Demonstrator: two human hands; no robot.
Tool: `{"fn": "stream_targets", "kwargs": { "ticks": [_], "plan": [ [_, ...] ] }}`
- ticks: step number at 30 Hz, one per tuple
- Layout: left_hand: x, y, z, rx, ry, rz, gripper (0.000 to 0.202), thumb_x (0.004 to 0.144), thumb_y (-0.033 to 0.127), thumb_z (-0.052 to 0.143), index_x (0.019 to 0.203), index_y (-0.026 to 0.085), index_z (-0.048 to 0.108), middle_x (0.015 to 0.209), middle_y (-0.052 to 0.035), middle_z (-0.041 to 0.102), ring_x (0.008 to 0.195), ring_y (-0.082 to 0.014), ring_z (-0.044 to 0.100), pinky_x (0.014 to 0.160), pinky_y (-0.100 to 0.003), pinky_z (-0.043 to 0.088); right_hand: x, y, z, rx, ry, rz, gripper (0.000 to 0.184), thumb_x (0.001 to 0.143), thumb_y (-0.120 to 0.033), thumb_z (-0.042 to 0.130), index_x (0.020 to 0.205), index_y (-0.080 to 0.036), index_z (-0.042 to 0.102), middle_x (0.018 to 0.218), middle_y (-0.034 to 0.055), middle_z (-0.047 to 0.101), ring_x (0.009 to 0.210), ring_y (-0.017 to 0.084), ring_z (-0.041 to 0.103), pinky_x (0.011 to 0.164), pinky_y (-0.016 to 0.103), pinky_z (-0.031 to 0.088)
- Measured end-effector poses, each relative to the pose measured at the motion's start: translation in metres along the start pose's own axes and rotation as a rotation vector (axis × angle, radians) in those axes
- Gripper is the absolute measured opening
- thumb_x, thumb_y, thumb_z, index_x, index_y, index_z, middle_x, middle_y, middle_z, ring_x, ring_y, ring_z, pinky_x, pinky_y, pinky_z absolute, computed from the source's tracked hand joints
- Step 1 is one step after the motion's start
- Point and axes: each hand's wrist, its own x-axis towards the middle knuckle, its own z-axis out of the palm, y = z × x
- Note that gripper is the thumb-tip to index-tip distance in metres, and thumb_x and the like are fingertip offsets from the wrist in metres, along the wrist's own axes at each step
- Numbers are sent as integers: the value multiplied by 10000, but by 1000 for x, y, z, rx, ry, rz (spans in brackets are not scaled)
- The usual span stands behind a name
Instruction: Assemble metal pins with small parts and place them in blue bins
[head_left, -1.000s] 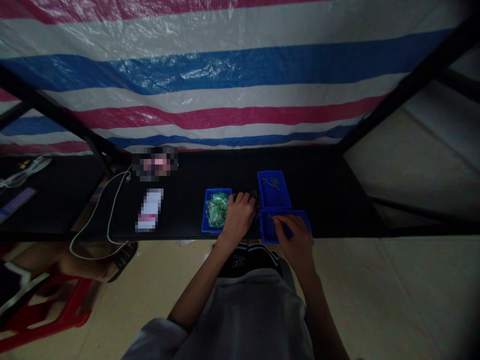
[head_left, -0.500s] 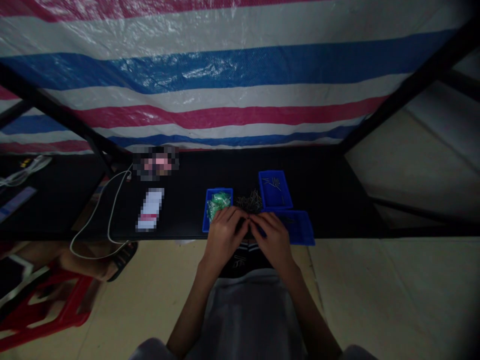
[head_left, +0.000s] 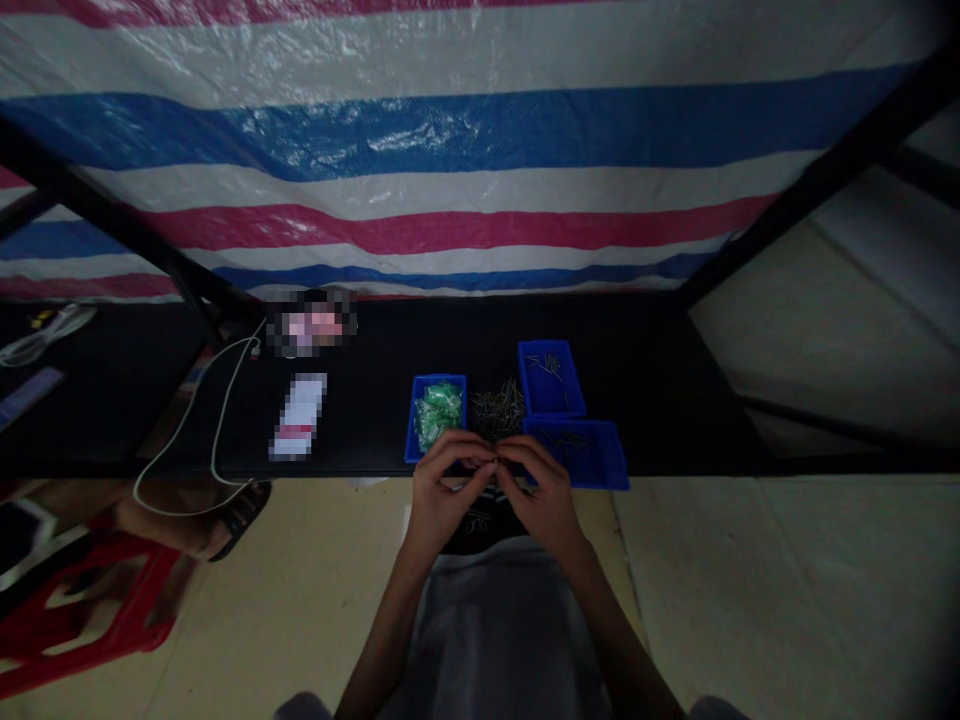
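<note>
My left hand (head_left: pixel 448 487) and my right hand (head_left: pixel 538 487) meet fingertip to fingertip at the table's near edge. Thumb and forefinger are pinched together on each; whatever lies between them is too small to make out. Just beyond the fingers is a loose pile of thin metal pins (head_left: pixel 498 406), possibly nails or screws. Left of it, a blue tray (head_left: pixel 410 440) holds green pieces in clear plastic (head_left: pixel 438 410). On the right, one blue tray (head_left: pixel 551 397) has a few thin metal pieces in it. A nearer blue tray (head_left: pixel 606 462) contains some darker thin pieces.
The black table (head_left: pixel 637 370) runs left to right. A blurred-out white oblong (head_left: pixel 298 415), a white cable (head_left: pixel 217 430) and a pixelated pink item (head_left: pixel 315 325) lie to the left. Striped sheeting (head_left: pixel 450 190) hangs behind. Another person's leg (head_left: pixel 161 520) and a red stool (head_left: pixel 135 610) are at lower left.
Both hands have drawn slightly toward me, away from the pin pile, and more of the pile and the green pieces shows. The fingertips stay together.
</note>
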Motion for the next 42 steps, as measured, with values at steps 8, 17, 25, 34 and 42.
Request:
{"fn": "stream_targets", "kwargs": {
  "ticks": [8,17,25,34,42],
  "plan": [
    [-1,3,3,-28,-43,-35,109,917,173,776,1020,205,760,1027,-62,705,830,-146,660,739,-272,553,1,-1,-6,-12,28,-37,203,964,-107,664,1070,-257,750,981,32,749,896,172,722,801,298,603],
    [0,2,7,-20,-58,-56,79,921,168,768,990,204,765,1037,-57,708,839,-140,665,748,-263,552,-1,4,-9,-54,17,-53,196,962,-105,673,1091,-244,719,1004,49,736,922,180,714,816,315,602],
    [1,2,8,-30,-75,-67,63,936,191,756,998,199,759,1034,-62,704,824,-141,659,743,-270,545,-3,5,-10,-67,20,-31,149,983,-139,658,1068,-239,728,1020,57,750,939,184,732,823,318,610],
    [-6,4,8,-38,-84,-80,64,946,226,746,1004,201,754,1026,-72,711,831,-154,674,729,-276,558,-8,1,-11,-71,20,-33,140,987,-157,651,1060,-246,730,976,47,770,888,193,736,789,333,608],
    [-11,4,7,-17,-92,-80,85,947,229,741,1024,203,767,1047,-79,718,838,-161,686,741,-285,571,-13,-1,-12,-87,16,-18,141,990,-156,648,1058,-250,729,984,43,771,899,190,737,803,332,609]
  ]
}}
